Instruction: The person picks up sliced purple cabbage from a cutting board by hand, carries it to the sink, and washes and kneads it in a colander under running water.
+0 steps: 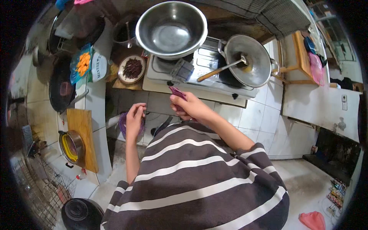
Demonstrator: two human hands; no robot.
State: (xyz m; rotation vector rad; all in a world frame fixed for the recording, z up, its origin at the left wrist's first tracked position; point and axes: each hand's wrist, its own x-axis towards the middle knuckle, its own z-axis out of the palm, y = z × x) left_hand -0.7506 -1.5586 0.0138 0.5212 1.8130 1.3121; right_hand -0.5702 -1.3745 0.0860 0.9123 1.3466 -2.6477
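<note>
My right hand (pixel 193 107) is closed around a thin purple thing (pixel 177 92) whose kind I cannot make out; its end sticks up past my thumb. My left hand (pixel 134 120) hangs lower to the left, fingers loosely bent and apart, with nothing visible in it. Below that hand, partly hidden by it, is a round purple thing (pixel 122 124) near the floor. Ahead of both hands stands a gas stove (pixel 159 73). Beside it a plate (pixel 122 73) holds dark red dried pieces that look like chillies (pixel 133 68).
A large steel bowl (pixel 170 32) sits on the stove's left side. At its right is a wok (pixel 258 57) with a wooden-handled spatula (pixel 214 73) across the rim. A cutting board (pixel 84 140), a pot (pixel 74 147) and a bag with orange pieces (pixel 82 63) are left.
</note>
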